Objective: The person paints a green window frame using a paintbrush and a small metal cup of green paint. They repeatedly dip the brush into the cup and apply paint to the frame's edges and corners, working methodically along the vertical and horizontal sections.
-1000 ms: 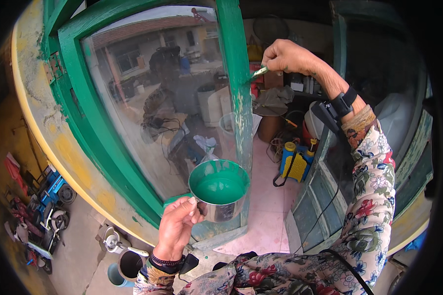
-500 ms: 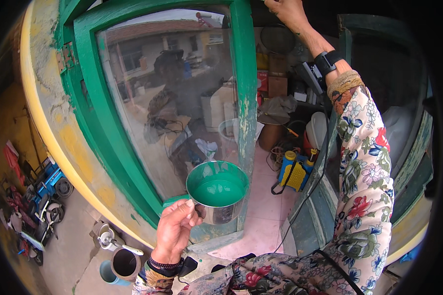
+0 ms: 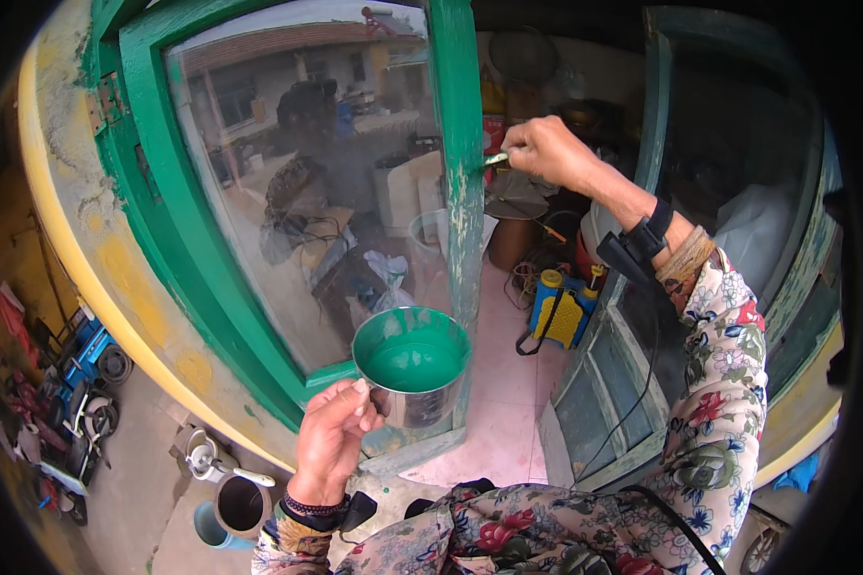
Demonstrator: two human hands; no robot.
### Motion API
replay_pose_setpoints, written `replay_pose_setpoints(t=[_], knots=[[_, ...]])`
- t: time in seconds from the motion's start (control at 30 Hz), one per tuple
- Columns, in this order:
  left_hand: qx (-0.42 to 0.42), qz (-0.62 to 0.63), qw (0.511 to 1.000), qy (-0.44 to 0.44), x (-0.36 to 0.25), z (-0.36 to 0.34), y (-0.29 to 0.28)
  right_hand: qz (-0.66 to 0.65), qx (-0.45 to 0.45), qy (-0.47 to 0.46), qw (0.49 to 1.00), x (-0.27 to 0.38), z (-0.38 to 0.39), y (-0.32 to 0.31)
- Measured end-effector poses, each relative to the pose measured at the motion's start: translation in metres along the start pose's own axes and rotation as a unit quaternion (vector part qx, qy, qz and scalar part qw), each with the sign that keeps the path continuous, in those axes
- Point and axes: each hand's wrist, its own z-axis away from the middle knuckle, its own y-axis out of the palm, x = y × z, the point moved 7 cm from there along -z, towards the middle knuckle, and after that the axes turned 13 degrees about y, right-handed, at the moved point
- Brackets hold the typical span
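My left hand [image 3: 332, 436] grips a shiny metal mug [image 3: 418, 406] by its side, low in front of the door. Green paint [image 3: 414, 367] fills part of it. Out to the right, my right hand [image 3: 549, 151] is closed on a paintbrush [image 3: 495, 159]. The brush's green tip meets the edge of the door frame [image 3: 463, 125]. Fresh green coats the upper part of that upright, while its lower part [image 3: 465, 254] shows pale, flaking old paint. The glass pane [image 3: 307, 182] beside it carries reflections of a yard.
A second door [image 3: 609, 383] with worn dark paint stands to the right. Inside the doorway, a yellow and blue sprayer [image 3: 558, 309] sits on pink floor tiles [image 3: 508, 412]. At lower left are a dark pot [image 3: 243, 508], a blue bucket [image 3: 213, 525] and parked vehicles [image 3: 86, 393].
My right hand has come down from the top of the upright to about its middle, bringing the brush into view. The mug has shifted slightly left with my left hand.
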Motion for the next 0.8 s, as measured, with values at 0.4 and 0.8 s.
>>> replay_pose_setpoints(t=[0.4,0.8], knots=[[-0.004,0.003,1.000,0.001,0.003,0.001,0.010,0.101,-0.298,-0.100,0.944,0.051,-0.057,-0.076],[-0.021,0.012,1.000,-0.009,0.010,-0.001,-0.009,0.260,-0.202,-0.225,0.917,0.080,-0.014,-0.027]])
